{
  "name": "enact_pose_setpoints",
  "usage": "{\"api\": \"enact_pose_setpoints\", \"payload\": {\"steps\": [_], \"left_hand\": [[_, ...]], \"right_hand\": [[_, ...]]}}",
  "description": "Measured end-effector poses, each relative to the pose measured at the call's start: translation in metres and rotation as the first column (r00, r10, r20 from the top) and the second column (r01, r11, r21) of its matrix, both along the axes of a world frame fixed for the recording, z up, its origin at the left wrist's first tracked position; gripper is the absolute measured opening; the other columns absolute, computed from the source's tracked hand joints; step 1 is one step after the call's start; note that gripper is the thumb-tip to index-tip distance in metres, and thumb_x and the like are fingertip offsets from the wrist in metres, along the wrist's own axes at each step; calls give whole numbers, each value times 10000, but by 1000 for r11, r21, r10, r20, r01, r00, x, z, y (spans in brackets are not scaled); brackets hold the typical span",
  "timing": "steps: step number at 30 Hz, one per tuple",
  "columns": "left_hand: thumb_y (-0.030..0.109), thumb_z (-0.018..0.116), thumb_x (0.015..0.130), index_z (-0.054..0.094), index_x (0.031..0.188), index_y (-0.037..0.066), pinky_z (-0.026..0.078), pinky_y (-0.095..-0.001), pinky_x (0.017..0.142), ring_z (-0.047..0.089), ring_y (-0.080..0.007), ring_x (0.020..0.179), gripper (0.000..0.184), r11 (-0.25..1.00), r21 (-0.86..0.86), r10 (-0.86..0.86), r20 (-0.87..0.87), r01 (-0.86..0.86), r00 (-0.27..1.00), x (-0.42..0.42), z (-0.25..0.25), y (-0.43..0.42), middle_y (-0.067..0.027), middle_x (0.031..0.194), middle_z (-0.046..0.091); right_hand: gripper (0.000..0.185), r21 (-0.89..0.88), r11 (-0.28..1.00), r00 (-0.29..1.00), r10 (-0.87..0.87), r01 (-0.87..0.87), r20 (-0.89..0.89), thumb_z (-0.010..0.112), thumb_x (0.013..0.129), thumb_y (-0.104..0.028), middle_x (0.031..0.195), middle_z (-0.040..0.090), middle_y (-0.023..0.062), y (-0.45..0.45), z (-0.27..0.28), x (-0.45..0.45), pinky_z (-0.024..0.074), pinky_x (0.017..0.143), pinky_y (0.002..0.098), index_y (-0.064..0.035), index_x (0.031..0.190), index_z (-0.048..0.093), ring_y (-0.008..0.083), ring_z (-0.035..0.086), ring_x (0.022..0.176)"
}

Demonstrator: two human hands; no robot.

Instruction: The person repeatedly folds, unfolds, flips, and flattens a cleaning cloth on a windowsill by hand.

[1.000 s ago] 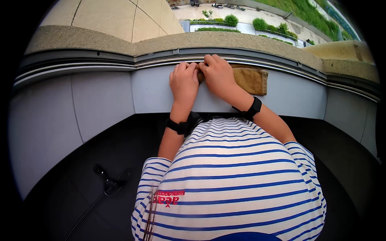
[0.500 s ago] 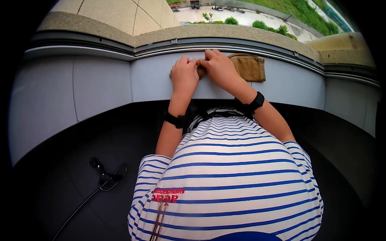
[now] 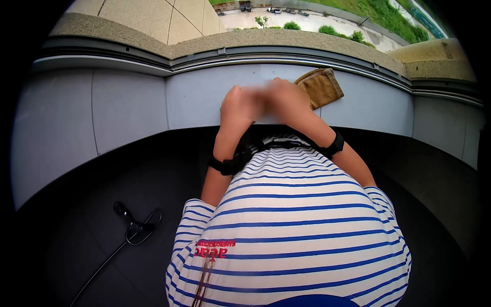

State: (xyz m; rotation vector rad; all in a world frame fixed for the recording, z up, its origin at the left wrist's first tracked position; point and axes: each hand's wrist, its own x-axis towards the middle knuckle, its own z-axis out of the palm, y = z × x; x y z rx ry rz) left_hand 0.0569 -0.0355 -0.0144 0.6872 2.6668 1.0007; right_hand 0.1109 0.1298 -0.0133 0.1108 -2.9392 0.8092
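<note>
A brown cloth [image 3: 324,88] with a hemmed end sticks out to the right of my right hand [image 3: 290,97], over the light grey sill. My left hand [image 3: 237,103] is close beside the right one, its fingers curled inward. Both hands are closed around the bunched part of the cloth, just above the sill's near edge. A blur covers the fingertips and whatever lies between them, so the exact grip is hidden.
The grey window sill [image 3: 194,97] runs across in front of me. Behind it lie the window track [image 3: 307,57] and a stone ledge [image 3: 286,40], with a drop to the yard outside. A black cable [image 3: 105,266] lies on the dark floor at lower left.
Both hands have drawn back from the window track toward my body. The cloth's right end has swung to a slant and shifted slightly right.
</note>
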Motion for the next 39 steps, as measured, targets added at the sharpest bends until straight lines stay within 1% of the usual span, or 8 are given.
{"api": "enact_pose_setpoints", "payload": {"steps": [5,8,21,23,31,34,36,39], "left_hand": [[152,736,794,632,1099,75,474,-402,810,574,-289,912,331,994,-85,44,-292,-72,955,-7,7,8,-80,931,610],[198,704,801,627,1090,96,462,-423,861,570,-285,1053,316,994,-104,3,-212,-26,977,-20,-1,11,-72,1053,643],[221,675,797,592,1180,101,478,-421,969,576,-312,1130,409,972,-183,-142,48,148,989,-55,-8,13,-107,1159,650],[179,709,760,584,1120,30,482,-423,785,597,-341,877,409,980,-73,-183,32,185,983,-60,-14,12,-143,861,608],[173,713,763,605,1072,31,478,-411,744,592,-344,823,356,960,-71,-265,63,269,962,-68,-13,11,-146,824,600],[171,712,786,629,1049,49,469,-405,797,576,-332,898,302,953,-72,-293,36,295,955,-58,-12,8,-130,880,608],[171,713,800,640,1041,60,463,-403,830,565,-325,943,275,962,-52,-272,-38,270,962,-45,-6,2,-120,920,611],[220,714,849,650,1102,84,445,-397,895,538,-310,1008,294,976,-35,-219,-92,216,971,-25,7,-12,-100,1056,599]], "right_hand": [[332,-155,987,994,-64,50,-91,702,821,-139,964,594,126,4,-9,-2,506,784,425,-72,1134,614,332,602,915],[379,-177,981,991,-95,78,-92,698,836,-128,1006,608,133,8,-15,-11,502,794,422,-72,1189,573,336,606,945],[334,-23,997,982,-79,76,-171,688,860,-158,1038,602,97,4,-15,-6,507,796,404,-96,1173,592,301,605,943],[336,-9,997,981,-78,78,-175,687,860,-160,1039,602,100,3,-17,-6,508,798,403,-91,1177,597,301,603,945],[350,12,996,982,-80,84,-172,687,858,-162,1049,604,107,3,-16,-3,502,812,406,-71,1185,604,307,599,944],[336,-36,999,966,-48,40,-252,695,836,-157,1009,598,120,8,-14,-1,499,792,411,-65,1144,597,316,591,913],[328,-214,974,979,25,-69,-201,673,863,-124,1055,614,138,20,-5,4,492,833,405,-58,1177,605,335,594,962],[321,-284,959,978,-46,-14,-201,655,884,-104,1102,629,145,48,14,14,484,884,400,-52,1199,616,338,589,1033]]}}
